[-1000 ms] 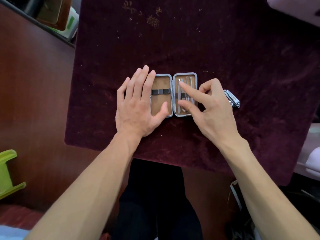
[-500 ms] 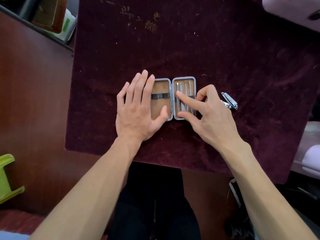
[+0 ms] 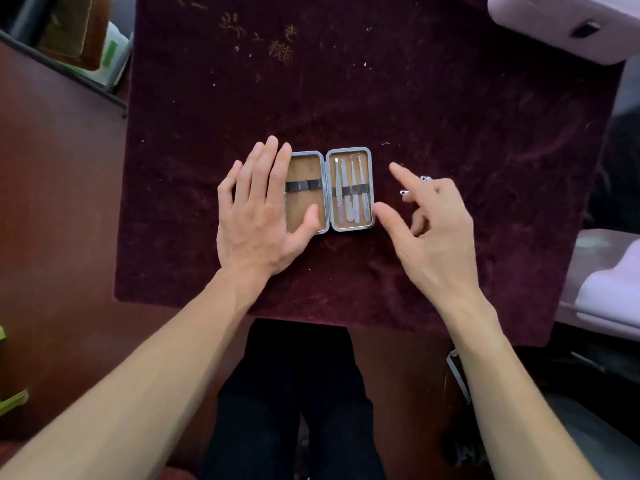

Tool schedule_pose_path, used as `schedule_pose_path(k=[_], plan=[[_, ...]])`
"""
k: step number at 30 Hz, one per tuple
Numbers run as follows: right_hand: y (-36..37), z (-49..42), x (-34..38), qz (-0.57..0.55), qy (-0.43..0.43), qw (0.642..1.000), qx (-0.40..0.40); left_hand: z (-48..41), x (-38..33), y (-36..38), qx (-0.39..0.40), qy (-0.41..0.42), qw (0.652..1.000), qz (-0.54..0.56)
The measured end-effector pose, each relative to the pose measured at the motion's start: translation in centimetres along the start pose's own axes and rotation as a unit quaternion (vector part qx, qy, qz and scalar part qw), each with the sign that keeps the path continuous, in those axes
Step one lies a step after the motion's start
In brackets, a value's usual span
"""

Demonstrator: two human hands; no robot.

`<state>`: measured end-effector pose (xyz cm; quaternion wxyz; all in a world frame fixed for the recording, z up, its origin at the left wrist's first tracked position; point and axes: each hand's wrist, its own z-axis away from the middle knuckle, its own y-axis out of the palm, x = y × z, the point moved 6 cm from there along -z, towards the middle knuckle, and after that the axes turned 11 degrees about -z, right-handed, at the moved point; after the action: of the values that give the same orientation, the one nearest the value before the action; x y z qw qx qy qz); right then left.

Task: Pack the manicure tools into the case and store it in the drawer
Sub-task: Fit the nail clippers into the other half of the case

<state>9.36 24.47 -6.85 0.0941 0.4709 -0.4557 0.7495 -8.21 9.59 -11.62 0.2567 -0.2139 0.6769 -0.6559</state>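
Note:
A small metal-rimmed manicure case (image 3: 326, 157) lies open flat on the dark red velvet cloth (image 3: 346, 81). Its right half holds several slim steel tools (image 3: 351, 192) under a black elastic strap. Its left half (image 3: 304, 168) is tan, with only its strap showing. My left hand (image 3: 256, 216) lies flat with fingers apart, covering the case's left edge, thumb on the lining. My right hand (image 3: 433, 230) hovers just right of the case, fingers spread, holding nothing. A steel nail clipper (image 3: 425, 179) lies on the cloth, mostly hidden behind my right fingers.
The cloth covers a reddish-brown wooden table (image 3: 62, 220). A pale lilac box (image 3: 554, 26) sits at the far right corner. Lilac bedding (image 3: 609, 289) lies to the right. Boxes (image 3: 76, 32) stand beyond the table's left edge. My dark trousers (image 3: 294, 393) show below the near edge.
My right hand has lifted off the tools in the case's right half and drawn away to the right, over the nail clipper. The left hand has stayed on the case.

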Motion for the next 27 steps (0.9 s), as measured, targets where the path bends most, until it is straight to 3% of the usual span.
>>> schedule_pose_path(k=[3, 7, 14, 22, 27], plan=[[-3.1, 1.3, -2.1, -0.011, 0.061, 0.994, -0.094, 0.0, 0.0, -0.3, 0.012, -0.003, 0.999, 0.035], [-4.2, 1.9, -4.7, 0.021, 0.113, 0.987, -0.108, 0.2, 0.1, -0.3, 0.026, -0.01, 0.997, 0.072], [-3.3, 0.7, -5.7, 0.06, 0.062, 0.991, -0.106, -0.1, 0.5, -0.6, 0.028, -0.013, 0.987, 0.159], [-2.9, -0.5, -5.1, 0.109, 0.068, 0.991, -0.036, -0.7, 2.1, -2.7, 0.059, -0.195, 0.893, 0.401], [-3.2, 0.3, -4.0, 0.104, 0.081, 0.991, -0.013, 0.5, 0.8, -5.6, 0.06, -0.209, 0.881, 0.42]])
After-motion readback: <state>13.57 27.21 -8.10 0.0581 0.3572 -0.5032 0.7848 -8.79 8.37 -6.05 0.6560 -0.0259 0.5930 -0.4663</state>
